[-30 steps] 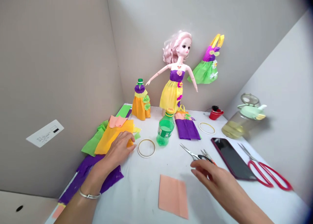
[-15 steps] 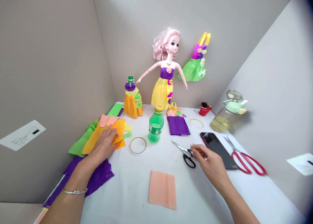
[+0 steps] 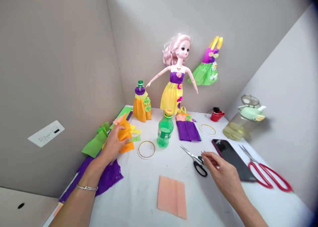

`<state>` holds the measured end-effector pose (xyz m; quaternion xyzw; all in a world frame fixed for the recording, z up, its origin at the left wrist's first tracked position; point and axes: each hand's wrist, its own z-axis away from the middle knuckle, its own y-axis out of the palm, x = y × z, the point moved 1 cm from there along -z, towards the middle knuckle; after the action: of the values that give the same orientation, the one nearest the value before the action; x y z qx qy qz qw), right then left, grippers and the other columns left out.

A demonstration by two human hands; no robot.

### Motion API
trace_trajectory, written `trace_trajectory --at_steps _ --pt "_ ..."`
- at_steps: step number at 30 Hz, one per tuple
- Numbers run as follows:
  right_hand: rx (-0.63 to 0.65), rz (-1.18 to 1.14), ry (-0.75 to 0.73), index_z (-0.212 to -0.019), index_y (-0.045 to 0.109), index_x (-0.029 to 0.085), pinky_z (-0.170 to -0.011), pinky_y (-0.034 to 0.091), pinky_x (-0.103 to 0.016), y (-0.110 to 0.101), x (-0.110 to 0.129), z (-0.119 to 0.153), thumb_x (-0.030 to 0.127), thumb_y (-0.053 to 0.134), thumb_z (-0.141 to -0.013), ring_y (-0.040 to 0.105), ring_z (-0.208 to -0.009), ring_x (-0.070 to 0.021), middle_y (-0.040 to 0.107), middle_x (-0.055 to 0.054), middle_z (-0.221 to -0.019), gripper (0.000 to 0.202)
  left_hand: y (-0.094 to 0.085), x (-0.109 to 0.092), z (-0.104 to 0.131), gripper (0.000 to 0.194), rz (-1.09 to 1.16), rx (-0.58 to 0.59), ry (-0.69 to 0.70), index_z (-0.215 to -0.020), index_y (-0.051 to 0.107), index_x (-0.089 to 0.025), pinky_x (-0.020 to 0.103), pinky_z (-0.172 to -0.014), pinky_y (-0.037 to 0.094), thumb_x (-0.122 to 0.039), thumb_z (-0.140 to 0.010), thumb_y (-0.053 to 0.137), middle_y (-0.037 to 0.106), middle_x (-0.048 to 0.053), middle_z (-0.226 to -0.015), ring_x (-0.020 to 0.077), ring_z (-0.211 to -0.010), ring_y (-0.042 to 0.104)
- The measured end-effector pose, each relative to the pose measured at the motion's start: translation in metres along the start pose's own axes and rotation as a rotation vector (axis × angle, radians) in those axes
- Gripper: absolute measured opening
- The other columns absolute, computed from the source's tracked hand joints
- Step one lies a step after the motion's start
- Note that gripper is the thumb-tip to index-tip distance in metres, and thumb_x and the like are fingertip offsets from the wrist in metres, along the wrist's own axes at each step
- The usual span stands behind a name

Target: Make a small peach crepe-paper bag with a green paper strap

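My left hand [image 3: 113, 144] grips a piece of orange crepe paper [image 3: 126, 131] among the coloured sheets on the left. Peach paper lies against its top, and green crepe paper [image 3: 95, 144] and purple crepe paper [image 3: 113, 177] are beside and below the hand. My right hand [image 3: 221, 169] is pinched closed beside the handles of black-handled scissors [image 3: 200, 169]. A tiny thin tip shows at its fingers, too small to name. Between the hands, nearer me, a folded peach crepe paper piece [image 3: 171, 196] lies flat.
A green bottle [image 3: 165, 131] stands mid-table beside a tape roll [image 3: 146, 158]. Behind are a doll [image 3: 173, 94], a dressed bottle [image 3: 142, 108] and a small purple dress [image 3: 188, 131]. On the right are a phone [image 3: 233, 160], red-handled scissors [image 3: 270, 179] and a jug [image 3: 239, 124].
My left hand has closed on the orange paper and lifted and bunched it. The whole view has shifted, so things appear farther right. My right hand keeps its pinch by the scissors.
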<state>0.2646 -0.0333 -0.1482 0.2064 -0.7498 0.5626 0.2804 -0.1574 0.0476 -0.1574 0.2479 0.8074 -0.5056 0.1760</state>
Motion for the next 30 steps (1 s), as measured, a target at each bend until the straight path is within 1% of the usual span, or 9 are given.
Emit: trace_trajectory --at_steps 3,6,11,13,17,20,22,26,30 --pt "0.017 0.031 0.0 -0.091 0.066 0.026 -0.066 0.049 -0.026 0.002 -0.002 -0.001 0.052 0.051 -0.085 0.066 -0.068 -0.017 0.073 0.0 -0.084 0.03 0.012 0.0 0.008 0.057 -0.03 0.187 0.061 -0.121 0.055 -0.022 0.047 -0.112 0.034 -0.033 -0.068 0.073 0.056 0.011 -0.136 0.0311 -0.133 0.046" --pt "0.017 0.055 -0.015 -0.091 0.066 0.027 -0.065 0.049 -0.026 0.004 -0.003 -0.001 0.052 0.052 -0.084 0.066 -0.068 -0.0172 0.073 0.0 -0.083 0.03 0.019 0.002 0.014 0.051 -0.074 0.267 0.073 -0.12 0.058 -0.022 0.051 -0.116 0.027 -0.026 -0.071 0.069 0.052 0.011 -0.141 0.0328 -0.139 0.038" --pt "-0.001 0.089 -0.061 -0.091 0.066 0.026 -0.064 0.049 -0.027 0.006 -0.004 0.0 0.054 0.051 -0.084 0.065 -0.064 -0.0171 0.074 0.0 -0.083 0.032 0.012 0.008 0.006 0.015 -0.15 0.204 0.005 -0.094 0.061 -0.02 0.052 -0.118 0.021 -0.019 -0.079 0.057 0.06 0.01 -0.128 0.0307 -0.138 0.038" --pt "-0.01 0.098 -0.086 -0.092 0.065 0.027 -0.064 0.049 -0.027 0.006 -0.003 0.001 0.054 0.05 -0.084 0.064 -0.064 -0.0168 0.074 0.0 -0.084 0.032 0.006 0.007 0.001 0.01 -0.168 0.169 -0.031 -0.09 0.059 -0.02 0.05 -0.117 0.023 -0.021 -0.082 0.054 0.061 0.011 -0.125 0.0294 -0.137 0.039" --pt "-0.035 0.127 -0.132 -0.091 0.065 0.026 -0.062 0.049 -0.026 0.006 -0.003 0.002 0.053 0.049 -0.087 0.063 -0.061 -0.0161 0.073 -0.001 -0.083 0.032 -0.015 0.0 0.001 0.032 -0.164 0.197 -0.075 -0.11 0.058 -0.022 0.041 -0.107 0.041 -0.04 -0.084 0.058 0.061 0.008 -0.127 0.0266 -0.127 0.051" --pt "-0.043 0.129 -0.158 -0.091 0.065 0.025 -0.06 0.049 -0.026 0.004 0.0 0.002 0.051 0.049 -0.088 0.063 -0.06 -0.0162 0.073 -0.002 -0.082 0.031 -0.048 0.003 0.011 0.047 -0.171 0.241 -0.14 -0.124 0.053 -0.023 0.038 -0.084 0.055 -0.051 -0.087 0.051 0.067 0.01 -0.116 0.0257 -0.097 0.069" --pt "-0.036 0.12 -0.173 -0.091 0.064 0.026 -0.06 0.049 -0.026 0.003 0.003 0.004 0.05 0.049 -0.088 0.063 -0.06 -0.0165 0.073 -0.002 -0.082 0.029 -0.074 0.012 0.019 0.046 -0.217 0.287 -0.204 -0.122 0.055 -0.024 0.039 -0.073 0.056 -0.053 -0.086 0.05 0.072 0.008 -0.1 0.0274 -0.082 0.071" --pt "-0.03 0.11 -0.205 -0.091 0.063 0.026 -0.059 0.047 -0.027 0.003 0.012 0.008 0.048 0.047 -0.09 0.061 -0.059 -0.0168 0.071 -0.002 -0.081 0.027 -0.11 0.029 0.028 0.043 -0.325 0.208 -0.177 -0.114 0.062 -0.025 0.043 -0.079 0.055 -0.053 -0.084 0.05 0.066 0.009 -0.114 0.0309 -0.092 0.068" --pt "0.002 0.102 -0.219 -0.091 0.061 0.027 -0.06 0.047 -0.026 0.004 0.014 0.011 0.045 0.047 -0.091 0.061 -0.062 -0.016 0.069 0.0 -0.082 0.023 -0.102 0.035 0.013 0.044 -0.322 0.167 -0.152 -0.118 0.058 -0.019 0.045 -0.093 0.051 -0.043 -0.083 0.047 0.059 0.014 -0.127 0.0308 -0.103 0.065"
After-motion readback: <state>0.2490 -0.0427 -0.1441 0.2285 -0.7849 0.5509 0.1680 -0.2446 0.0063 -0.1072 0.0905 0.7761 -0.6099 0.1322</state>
